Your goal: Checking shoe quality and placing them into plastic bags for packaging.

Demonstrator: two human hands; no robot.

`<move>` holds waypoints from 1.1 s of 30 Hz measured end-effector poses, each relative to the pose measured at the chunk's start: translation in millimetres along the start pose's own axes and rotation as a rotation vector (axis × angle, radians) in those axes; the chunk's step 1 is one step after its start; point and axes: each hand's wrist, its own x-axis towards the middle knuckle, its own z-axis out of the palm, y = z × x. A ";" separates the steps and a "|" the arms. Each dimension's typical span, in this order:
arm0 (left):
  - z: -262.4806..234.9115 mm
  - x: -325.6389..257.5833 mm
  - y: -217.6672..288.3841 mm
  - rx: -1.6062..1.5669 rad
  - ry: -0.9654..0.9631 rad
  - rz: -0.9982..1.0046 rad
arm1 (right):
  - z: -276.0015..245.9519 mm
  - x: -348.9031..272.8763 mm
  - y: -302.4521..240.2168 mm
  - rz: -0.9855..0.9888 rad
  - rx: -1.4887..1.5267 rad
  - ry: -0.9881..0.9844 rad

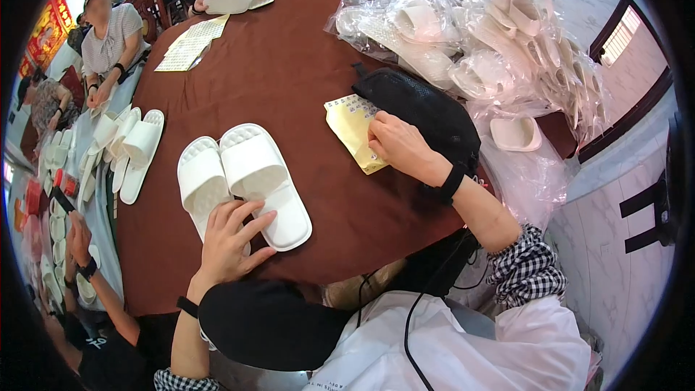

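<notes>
Round table under a brown cloth [282,65] fills the middle. Heap of slippers in clear plastic [478,36] covers its far right side. Black mesh bag [423,108] lies in front of the heap, by the right forearm. At the left, a row of white slippers [141,141] along the table edge; a co-worker's hands near it. Across the table, another person's hands are on a further pair of pale slippers [235,1], paper sheets [192,43] just beside.

Main thing: pair of white slippers [250,174], side by side on the cloth, soles down, toes pointing away, front left of centre. Yellow label sheet [351,130] lies to their right, well apart, against the bag; small labels at its far end, bare backing nearer.

Left hand [235,239]: fingers spread wide over the heel end of the pair; looks like light steadying, no firm grip seen. Right hand [402,146]: fingers curled narrow at the sheet's right edge; cannot tell if a label is pinched.

Step in hand, judging by pose: working a label off the sheet. Next move seems to call for a fine fingertip pinch and a clean peel, slippers held steady.
</notes>
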 end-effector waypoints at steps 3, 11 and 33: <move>0.7 0.9 -1.7 0.002 0.002 -0.002 | 1.5 2.8 0.2 -0.046 -0.052 -0.005; 1.9 -3.8 -2.2 -0.016 0.021 0.013 | -14.5 6.3 -28.5 -0.119 -0.029 0.043; 1.8 -49.8 3.3 -0.104 0.553 -0.409 | 73.1 63.6 -215.7 -0.485 0.399 -0.254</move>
